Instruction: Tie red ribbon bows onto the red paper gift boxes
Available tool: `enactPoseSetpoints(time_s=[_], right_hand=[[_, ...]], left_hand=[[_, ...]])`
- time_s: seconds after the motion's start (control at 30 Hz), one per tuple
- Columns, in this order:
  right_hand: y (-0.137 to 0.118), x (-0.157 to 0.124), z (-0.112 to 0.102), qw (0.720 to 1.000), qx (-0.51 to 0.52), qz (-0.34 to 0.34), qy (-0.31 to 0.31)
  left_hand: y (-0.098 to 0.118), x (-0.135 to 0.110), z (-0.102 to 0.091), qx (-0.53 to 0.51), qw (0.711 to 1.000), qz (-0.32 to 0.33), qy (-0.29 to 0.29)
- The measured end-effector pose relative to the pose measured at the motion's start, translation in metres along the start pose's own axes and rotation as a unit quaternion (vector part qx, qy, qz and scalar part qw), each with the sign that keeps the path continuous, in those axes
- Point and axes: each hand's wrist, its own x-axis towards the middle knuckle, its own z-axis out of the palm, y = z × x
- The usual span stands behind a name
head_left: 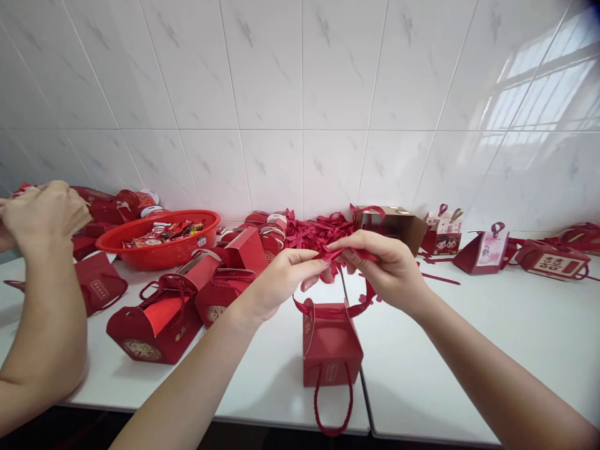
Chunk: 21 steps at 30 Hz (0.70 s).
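Observation:
My left hand (276, 281) and my right hand (389, 269) meet above a small dark red gift box (330, 334). Both pinch a red satin ribbon (360, 307), the left with thumb and fingers at one side, the right at the other. Between my fingertips the ribbon is bunched, and its lower part loops down through the top of the box. The box stands upright near the table's front edge, its sides sloping in towards the top. A twisted red rope handle (334, 432) hangs from its near face over the edge.
To the left stand several red boxes (154, 325) and a red plastic basket (206, 228) of wrapped sweets. Loose ribbons (314, 231) lie by the wall beside an open cardboard box (398, 228). More gift boxes (482, 250) line the right. A co-worker's arm (51, 300) reaches in at left.

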Motion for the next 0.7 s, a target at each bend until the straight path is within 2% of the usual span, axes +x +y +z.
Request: enactPoseSetpoints(time_s=[0.07, 0.13, 0.23, 0.33, 0.6, 0.7], right_hand=[[0.005, -0.002, -0.007, 0.990, -0.106, -0.086, -0.044], [0.008, -0.004, -0.011, 0.967, -0.199, -0.144, -0.065], [0.008, -0.007, -0.012, 0.929, -0.312, -0.192, -0.059], [0.008, -0.010, -0.012, 0.904, -0.364, -0.216, -0.059], [0.009, -0.017, -0.010, 0.909, -0.364, -0.201, -0.034], [0.011, -0.018, -0.007, 0.918, -0.350, -0.183, -0.032]], left_hand=[[-0.003, 0.000, -0.004, -0.065, 0.998, -0.017, -0.016], [-0.004, 0.000, -0.006, -0.131, 0.991, -0.025, -0.026], [-0.003, -0.001, -0.006, -0.162, 0.986, -0.034, -0.036], [-0.002, -0.004, -0.006, -0.127, 0.990, -0.034, -0.049], [-0.006, -0.008, -0.007, -0.031, 0.997, -0.020, -0.063], [-0.005, -0.011, -0.001, -0.001, 0.999, -0.004, -0.042]])
